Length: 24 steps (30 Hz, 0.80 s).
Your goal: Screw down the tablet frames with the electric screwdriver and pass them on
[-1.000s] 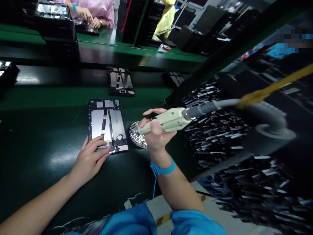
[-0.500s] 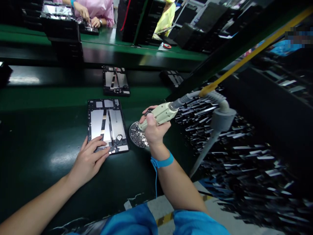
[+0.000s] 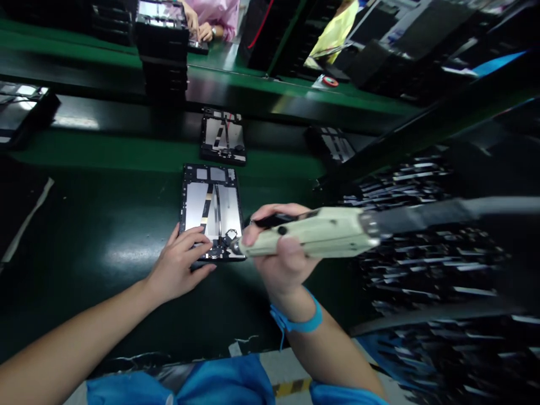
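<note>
— At the near end of the open tablet (image 3: pixel 213 211), what are the hands doing?
— It is lying flat on the green table (image 3: pixel 105 225). The left hand (image 3: pixel 181 267) is resting on its near left corner, fingers spread and pressing down, grasping nothing. I'd say that is pinning it against sliding.
— And the other?
— The right hand (image 3: pixel 282 261) is clenching a pale electric screwdriver (image 3: pixel 307 233), with the tip pointing at the tablet's near right corner. I cannot tell whether it is touching. It is lying low and sideways, probably because its cord (image 3: pixel 442 216) is trailing off to the tablet's right.
— Anything beyond?
— A second tablet (image 3: pixel 223 135) is lying just past the far end.
</note>
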Tool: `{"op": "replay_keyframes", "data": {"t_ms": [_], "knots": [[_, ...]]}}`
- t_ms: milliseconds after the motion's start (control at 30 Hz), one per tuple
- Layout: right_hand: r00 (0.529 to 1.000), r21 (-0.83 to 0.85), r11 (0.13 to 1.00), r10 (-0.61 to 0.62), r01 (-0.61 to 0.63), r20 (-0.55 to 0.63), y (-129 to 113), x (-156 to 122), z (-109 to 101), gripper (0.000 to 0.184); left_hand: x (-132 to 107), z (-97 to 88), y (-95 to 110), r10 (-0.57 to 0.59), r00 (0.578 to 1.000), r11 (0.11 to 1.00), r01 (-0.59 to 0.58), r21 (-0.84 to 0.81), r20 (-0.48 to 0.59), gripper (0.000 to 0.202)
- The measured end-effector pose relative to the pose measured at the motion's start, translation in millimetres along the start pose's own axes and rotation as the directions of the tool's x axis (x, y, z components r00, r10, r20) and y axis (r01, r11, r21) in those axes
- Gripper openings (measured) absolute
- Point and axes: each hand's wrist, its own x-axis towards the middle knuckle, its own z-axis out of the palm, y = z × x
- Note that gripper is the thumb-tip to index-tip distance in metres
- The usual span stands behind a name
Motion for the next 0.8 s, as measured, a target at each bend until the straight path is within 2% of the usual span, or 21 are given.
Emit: {"op": "replay_keyframes", "data": {"t_ms": [100,167,467,667,800], "knots": [[0.982,0.059,0.993,0.090,-0.101,0.163,4.0,-18.1,16.2,0.030,1.0,-1.4,0.0,-0.004,1.000,1.000,0.004,-0.013,0.006,0.031],[0.971,0.074,0.988,0.121,-0.139,0.204,8.2,-23.6,20.8,0.031,1.4,-1.7,0.0,-0.003,1.000,1.000,0.003,-0.017,0.015,0.030],[0.965,0.155,0.977,0.109,-0.148,0.237,15.2,-25.3,21.7,0.028,2.3,-0.4,0.7,0.003,1.000,1.000,-0.003,-0.017,0.010,0.029],[0.968,0.065,0.990,0.106,-0.124,0.228,21.1,-32.1,18.8,0.032,1.0,-0.4,0.8,0.014,1.000,0.999,-0.013,0.048,-0.019,0.028],[0.960,0.025,0.991,0.124,-0.135,0.252,30.5,-36.4,16.4,0.034,4.1,-1.4,-0.6,0.005,0.999,0.989,0.000,0.145,-0.039,0.019]]}}
